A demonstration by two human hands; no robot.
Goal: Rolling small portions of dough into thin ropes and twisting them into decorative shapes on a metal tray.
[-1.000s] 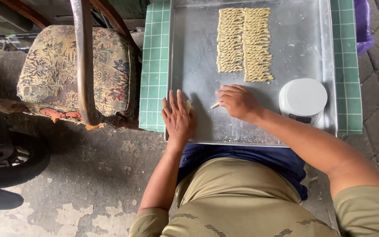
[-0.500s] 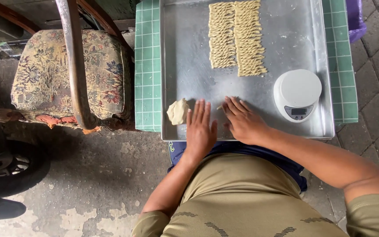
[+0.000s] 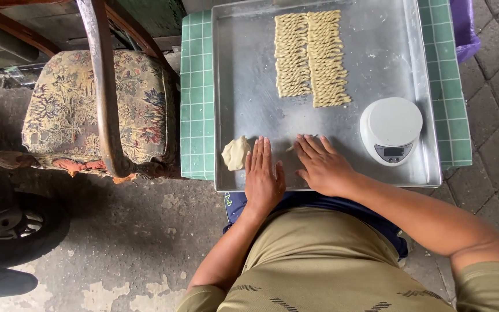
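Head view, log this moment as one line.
left hand flat on tray | right hand flat on thin dough strip | dough lump beside left hand | scale right

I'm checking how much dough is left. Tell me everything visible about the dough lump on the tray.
The dough lump is small, pale cream, soft-looking and irregular, roughly rounded with a folded surface. It sits on the metal tray in its near left corner, close to the rim. The left hand lies flat just beside it; whether they touch is unclear.

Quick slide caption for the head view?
Both hands, left and right, press flat on a metal tray between a dough lump and scale.
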